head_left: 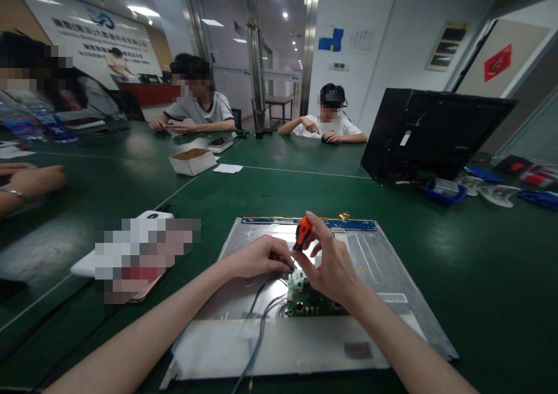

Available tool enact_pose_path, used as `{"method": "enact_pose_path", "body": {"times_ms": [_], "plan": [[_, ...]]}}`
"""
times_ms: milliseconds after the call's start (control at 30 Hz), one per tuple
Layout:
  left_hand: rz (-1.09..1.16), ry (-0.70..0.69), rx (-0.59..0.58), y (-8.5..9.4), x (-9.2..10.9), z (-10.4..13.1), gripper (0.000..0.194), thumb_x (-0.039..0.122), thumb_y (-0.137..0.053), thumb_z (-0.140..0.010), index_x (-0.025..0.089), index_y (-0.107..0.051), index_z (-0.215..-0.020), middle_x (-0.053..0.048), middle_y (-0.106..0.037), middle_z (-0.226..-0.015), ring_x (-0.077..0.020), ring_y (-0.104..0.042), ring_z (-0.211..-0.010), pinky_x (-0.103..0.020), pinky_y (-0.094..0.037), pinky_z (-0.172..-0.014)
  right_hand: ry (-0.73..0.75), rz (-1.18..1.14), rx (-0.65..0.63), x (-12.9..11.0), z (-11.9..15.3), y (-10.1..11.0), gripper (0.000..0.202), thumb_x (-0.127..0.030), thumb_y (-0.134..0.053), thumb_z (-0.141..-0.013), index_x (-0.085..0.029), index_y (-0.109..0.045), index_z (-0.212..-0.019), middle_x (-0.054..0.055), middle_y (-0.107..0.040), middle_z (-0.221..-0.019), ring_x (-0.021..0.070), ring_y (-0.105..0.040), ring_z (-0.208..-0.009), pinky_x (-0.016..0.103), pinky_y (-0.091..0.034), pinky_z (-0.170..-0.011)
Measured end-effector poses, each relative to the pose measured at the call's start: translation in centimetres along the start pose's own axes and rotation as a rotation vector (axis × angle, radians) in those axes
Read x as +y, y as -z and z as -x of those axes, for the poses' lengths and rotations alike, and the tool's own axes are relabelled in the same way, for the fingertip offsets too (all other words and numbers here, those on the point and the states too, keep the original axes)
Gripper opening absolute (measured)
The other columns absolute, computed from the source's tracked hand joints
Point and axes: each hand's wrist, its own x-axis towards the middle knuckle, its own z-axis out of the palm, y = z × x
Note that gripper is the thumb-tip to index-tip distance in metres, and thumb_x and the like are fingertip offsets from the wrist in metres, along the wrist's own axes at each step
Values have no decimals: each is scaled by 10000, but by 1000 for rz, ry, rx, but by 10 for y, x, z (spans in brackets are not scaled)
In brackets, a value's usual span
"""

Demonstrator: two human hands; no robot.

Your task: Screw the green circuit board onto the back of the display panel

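Note:
My right hand (332, 263) grips a short orange-and-black screwdriver (302, 232), its shaft pointing down at the near-left corner of a green circuit board (309, 298). Beside the shaft's tip, my left hand (268, 255) is closed in a pinch at the board's upper left edge; what its fingertips hold is too small to make out. The board lies on a flat silvery metal panel (375, 266) with a blue circuit strip (279, 222) along its far edge. Dark cables (261, 330) run from the board's left side toward me. My right hand hides part of the board.
Left of the panel lie a white phone-like object (148, 222) and a pink one (146, 292). Farther off stands an open cardboard box (193, 163). A large black monitor housing (431, 135) and a blue tray (445, 192) are at right. Other people sit around the green table (279, 190).

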Motion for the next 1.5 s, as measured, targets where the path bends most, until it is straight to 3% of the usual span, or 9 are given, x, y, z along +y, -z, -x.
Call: {"method": "enact_pose_path", "body": {"times_ms": [233,533,967,1267,1500], "plan": [[2,17,-7,0,3,1,70,170,-723,-815,178,-757,-754,0,-664,-747,-139,-582,-707,-238,-449,-688,-24,-37,-30,-1,4,1,713,-179,-481,-964,-239,-118,-1575,75,-665,-923,172,-647,-677,270,-548,-511],[0,7,8,-1,0,1,136,278,-743,-835,180,-757,-741,6,-649,-698,-129,-560,-672,-230,-464,-681,21,26,15,-1,4,-1,641,-218,-517,-976,-255,-204,-1534,31,-637,-867,152,-614,-619,259,-507,-495],[-7,16,10,0,2,1,113,250,-751,-826,179,-750,-739,2,-642,-723,-147,-572,-710,-250,-461,-703,-10,-7,-60,-3,2,2,699,-147,-453,-955,-236,-135,-1571,62,-696,-885,170,-657,-633,265,-523,-488],[11,9,2,0,0,0,56,203,-737,-819,180,-759,-773,7,-646,-722,-140,-572,-701,-244,-460,-698,24,25,-6,-1,2,0,674,-212,-487,-980,-264,-150,-1561,42,-668,-894,142,-622,-589,245,-478,-456],[-13,14,-1,0,0,0,48,208,-729,-814,187,-768,-797,-1,-672,-765,-138,-578,-698,-234,-447,-662,-42,-19,-71,0,2,3,695,-180,-500,-950,-273,-179,-1559,58,-701,-972,131,-620,-571,242,-470,-440]]}}
